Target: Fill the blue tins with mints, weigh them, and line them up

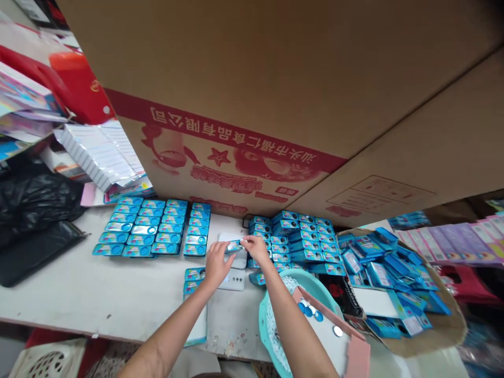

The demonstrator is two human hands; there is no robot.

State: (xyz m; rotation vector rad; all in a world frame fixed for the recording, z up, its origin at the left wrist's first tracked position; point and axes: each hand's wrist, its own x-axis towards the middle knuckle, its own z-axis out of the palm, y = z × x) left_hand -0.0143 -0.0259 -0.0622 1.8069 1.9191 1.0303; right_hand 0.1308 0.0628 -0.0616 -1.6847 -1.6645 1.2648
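My left hand [218,261] and my right hand [255,248] meet over the white table [98,294], both pinched on one small blue tin [233,245] held between them. Under the hands lies a white phone-like slab [236,281]. Rows of the same blue tins [153,227] lie flat to the left. A looser stack of blue tins [299,239] sits just right of my right hand. Two more tins [194,280] lie near my left wrist.
A big brown carton [275,94] with red print looms over the table's back. A teal basin [271,320] with a pink-edged tray stands under my right forearm. A cardboard tray [444,325] of blue boxes sits right. Black bags [35,199] lie left.
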